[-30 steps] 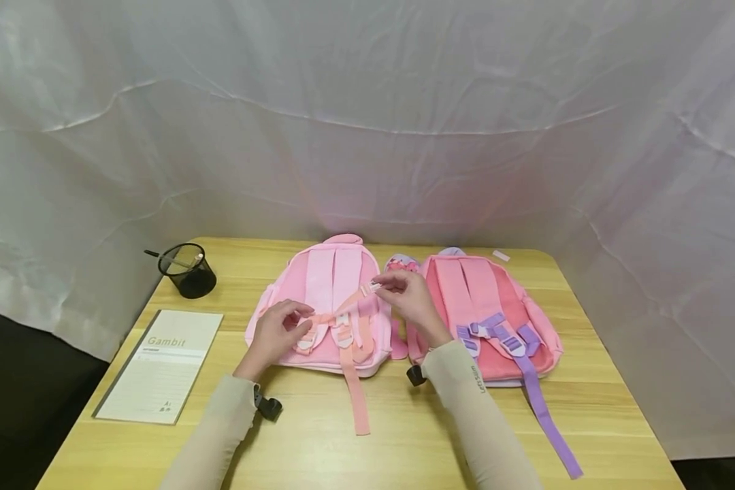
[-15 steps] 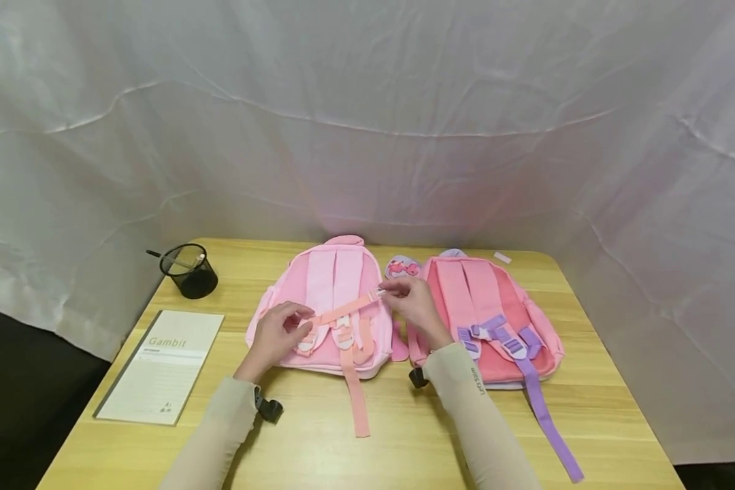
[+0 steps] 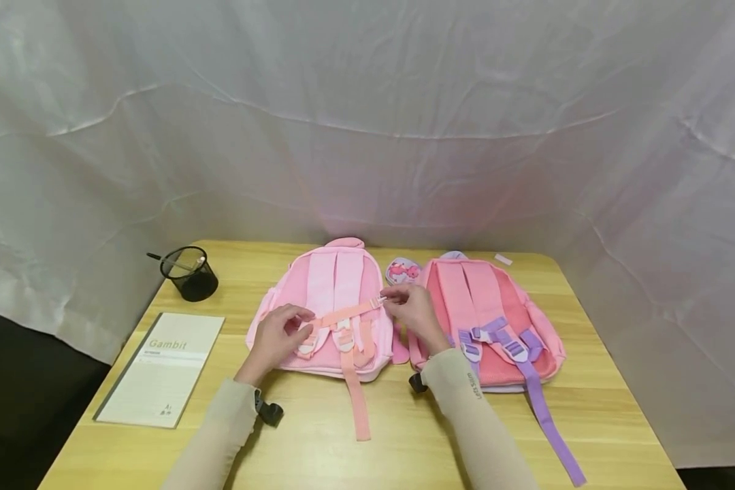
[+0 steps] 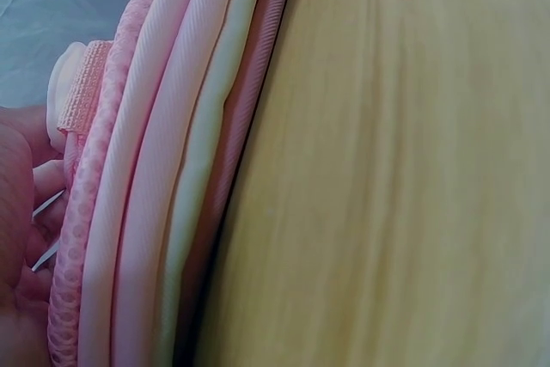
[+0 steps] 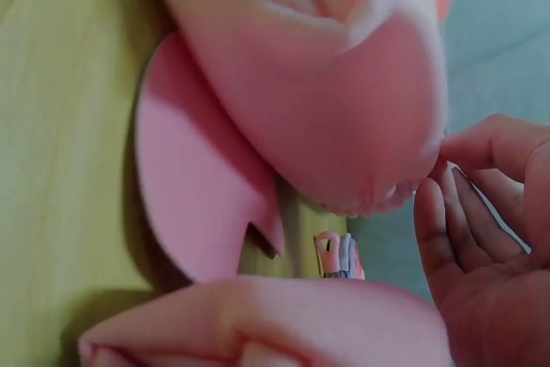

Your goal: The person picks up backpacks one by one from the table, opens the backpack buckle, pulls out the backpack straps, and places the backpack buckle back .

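Observation:
A light pink backpack lies back side up on the table. Across its lower back runs an orange webbing strap, drawn nearly straight between the two hands. My right hand pinches the strap's right end at a small white buckle. At the other end my left hand has thumb and fingers curled about the strap, beside a white adjuster. The left wrist view shows these fingers behind the pack's edge, close to pink webbing. A loose orange strap tail hangs toward the front.
To the right lies a coral pink backpack with purple straps. A round patterned piece lies between the packs. At left are a notebook and a black mesh pen cup. A grey curtain stands behind.
My right hand has moved slightly right and down with the buckle, and the strap has gone from twisted and slanting to straighter and flatter. My left hand has hardly moved.

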Motion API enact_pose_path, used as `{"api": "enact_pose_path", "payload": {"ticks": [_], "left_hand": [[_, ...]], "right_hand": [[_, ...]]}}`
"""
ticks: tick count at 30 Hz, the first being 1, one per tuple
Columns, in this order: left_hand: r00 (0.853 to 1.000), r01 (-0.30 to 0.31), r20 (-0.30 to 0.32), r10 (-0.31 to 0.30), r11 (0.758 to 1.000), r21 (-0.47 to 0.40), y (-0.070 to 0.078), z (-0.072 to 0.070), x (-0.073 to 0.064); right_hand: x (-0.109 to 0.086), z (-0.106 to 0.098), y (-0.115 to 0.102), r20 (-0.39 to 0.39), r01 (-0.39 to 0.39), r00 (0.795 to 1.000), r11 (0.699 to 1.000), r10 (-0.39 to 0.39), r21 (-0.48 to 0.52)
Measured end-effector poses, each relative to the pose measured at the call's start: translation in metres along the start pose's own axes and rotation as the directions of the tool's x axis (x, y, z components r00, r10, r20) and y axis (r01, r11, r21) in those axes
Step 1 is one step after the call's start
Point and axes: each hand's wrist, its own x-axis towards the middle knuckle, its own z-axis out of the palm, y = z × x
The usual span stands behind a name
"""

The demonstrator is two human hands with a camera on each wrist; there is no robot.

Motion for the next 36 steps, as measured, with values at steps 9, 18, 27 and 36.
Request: {"api": "enact_pose_path", "payload": {"ticks": [9,18,27,36], "left_hand": [[1.000,-0.014,-0.018,0.014,1.000,0.007,-0.0013,0.0005,0.0010],[1.000,-0.016,-0.019,0.017,1.000,0.006,-0.0024,0.0017,0.0007],[1.000,-0.014,-0.022,0.014,1.000,0.008,-0.0033,0.0035,-0.0004],[0.999,-0.023,-0.030,0.023,1.000,0.000,-0.0025,0.0030,-0.0003]], "right_hand": [[-0.0016,0.0039,-0.0015,-0.022,0.015,1.000,0.999,-0.016,-0.051],[-0.0017,0.0066,0.0021,-0.034,0.003,0.999,0.998,-0.005,-0.056],[-0.0024,0.0095,0.0042,-0.032,0.008,0.999,0.999,-0.009,-0.044],[-0.0038,0.0092,0.0036,-0.043,0.051,0.998,0.998,-0.052,-0.033]]}}
